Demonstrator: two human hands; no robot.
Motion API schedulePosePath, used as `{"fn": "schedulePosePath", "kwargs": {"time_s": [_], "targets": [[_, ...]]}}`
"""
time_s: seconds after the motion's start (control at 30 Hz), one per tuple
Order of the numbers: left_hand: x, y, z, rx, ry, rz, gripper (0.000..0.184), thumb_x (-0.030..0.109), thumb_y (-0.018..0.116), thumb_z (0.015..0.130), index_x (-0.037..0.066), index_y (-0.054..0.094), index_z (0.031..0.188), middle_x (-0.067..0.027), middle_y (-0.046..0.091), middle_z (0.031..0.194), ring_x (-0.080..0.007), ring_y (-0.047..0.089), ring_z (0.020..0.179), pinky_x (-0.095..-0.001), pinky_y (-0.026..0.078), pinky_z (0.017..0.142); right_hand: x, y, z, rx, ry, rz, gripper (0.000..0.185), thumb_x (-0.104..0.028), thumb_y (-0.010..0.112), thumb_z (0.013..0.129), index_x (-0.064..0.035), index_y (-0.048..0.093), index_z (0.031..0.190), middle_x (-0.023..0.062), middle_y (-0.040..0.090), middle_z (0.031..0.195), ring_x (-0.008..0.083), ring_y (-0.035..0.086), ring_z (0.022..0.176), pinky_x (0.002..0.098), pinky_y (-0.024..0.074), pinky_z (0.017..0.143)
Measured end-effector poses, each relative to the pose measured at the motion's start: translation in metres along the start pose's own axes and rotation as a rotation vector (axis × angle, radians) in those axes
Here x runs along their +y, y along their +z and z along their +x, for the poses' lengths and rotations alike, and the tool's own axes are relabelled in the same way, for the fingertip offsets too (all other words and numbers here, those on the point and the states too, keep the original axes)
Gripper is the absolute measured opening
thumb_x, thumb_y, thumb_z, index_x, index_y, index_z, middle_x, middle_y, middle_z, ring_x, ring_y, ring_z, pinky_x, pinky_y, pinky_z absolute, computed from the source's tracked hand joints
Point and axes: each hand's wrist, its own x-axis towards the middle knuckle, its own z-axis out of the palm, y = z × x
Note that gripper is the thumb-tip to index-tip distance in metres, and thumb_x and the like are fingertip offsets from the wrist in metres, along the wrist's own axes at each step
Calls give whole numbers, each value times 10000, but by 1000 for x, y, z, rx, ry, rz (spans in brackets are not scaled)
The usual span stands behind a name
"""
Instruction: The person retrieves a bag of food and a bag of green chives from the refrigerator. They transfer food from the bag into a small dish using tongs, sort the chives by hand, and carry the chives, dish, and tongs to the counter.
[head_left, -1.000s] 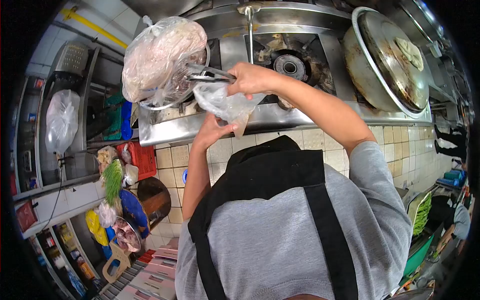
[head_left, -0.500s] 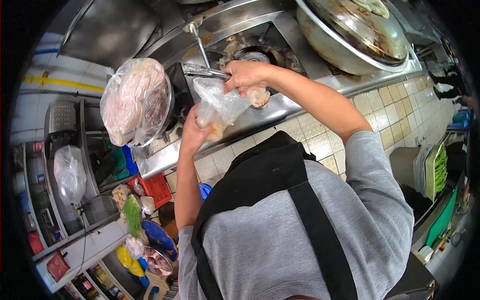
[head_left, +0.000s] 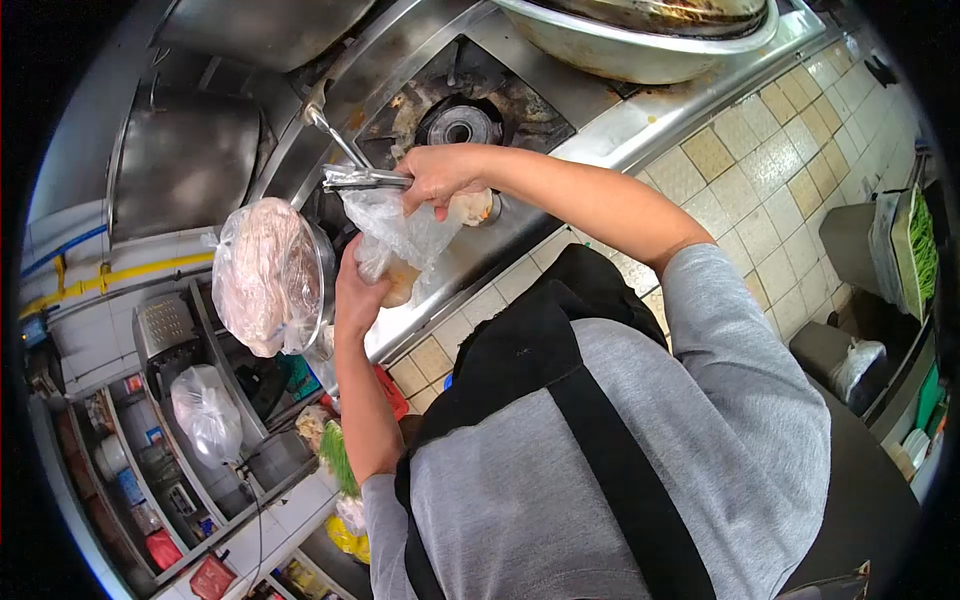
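My left hand point(head_left: 360, 292) is wrapped round the lower part of a clear plastic bag point(head_left: 395, 232), which has something pale brown inside. My right hand point(head_left: 445, 178) is closed on a pair of metal tongs point(head_left: 365, 178) that point left, and its fingers also touch the top of the bag. Just below the right hand, a small container with pale contents point(head_left: 475, 207) stands on the steel edge. Part of the bag's opening is hidden by my fingers.
A large bag of pale raw meat point(head_left: 268, 275) rests in a metal bowl to the left. Behind my hands is a gas burner point(head_left: 460, 125), with a ladle point(head_left: 335, 130) beside it. A big lidded pot point(head_left: 620, 40) stands at the back right. Tiled floor point(head_left: 740, 190) lies right.
The view has turned, so the burner shows more fully and the big pot sits higher in it. Both hands keep hold of the bag and tongs.
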Motion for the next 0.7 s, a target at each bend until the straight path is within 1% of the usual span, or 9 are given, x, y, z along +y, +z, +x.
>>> {"fn": "schedulePosePath", "kwargs": {"time_s": [0.1, 0.17, 0.27, 0.47, 0.57, 0.7], "targets": [[0, -1, 4, 4, 8, 54, 660, -46, 589, 639, 22, 408, 1269, -136, 544, 1146, -225, 516, 1082, -310, 381, 949, 3, -2, -1, 28, -15, 34, 233, -112, 680, 721, -13, 617, 922, 8, 424, 522, 104, 401, 408, 306, 498, 477], [12, -1, 3, 15, -14, 111, 658, -48, 589, 639, 26, 411, 1268, -139, 545, 1144, -226, 518, 1081, -307, 379, 950, 5, -4, -1, 23, -3, 40, 230, -111, 680, 721, -17, 614, 920, 1, 411, 510, 102, 393, 399, 310, 502, 483], [10, -4, 6, 14, 2, 160, 655, -51, 585, 640, 34, 416, 1267, -137, 546, 1142, -224, 522, 1075, -305, 383, 946, 6, -8, 0, 7, 7, 64, 232, -111, 680, 722, -26, 611, 927, -8, 395, 497, 98, 386, 392, 315, 507, 490], [20, -6, 9, 16, 1, 172, 654, -55, 579, 640, 34, 418, 1267, -133, 542, 1141, -228, 519, 1070, -308, 386, 944, 6, -12, 0, -16, 15, 100, 205, -108, 678, 733, -43, 600, 910, -25, 373, 485, 90, 377, 390, 320, 510, 505], [26, -8, 9, 3, -38, 193, 654, -56, 585, 641, 31, 416, 1267, -136, 533, 1153, -228, 513, 1075, -308, 385, 945, 8, -13, 1, -21, 14, 124, 185, -105, 679, 737, -49, 595, 892, -32, 369, 485, 88, 377, 393, 324, 511, 511], [20, -8, 10, 7, -24, 204, 654, -56, 585, 642, 26, 415, 1268, -143, 530, 1157, -230, 518, 1070, -307, 390, 939, 3, -11, -5, -16, 17, 107, 186, -99, 679, 737, -50, 598, 897, -31, 373, 495, 86, 387, 406, 322, 513, 508]]}}
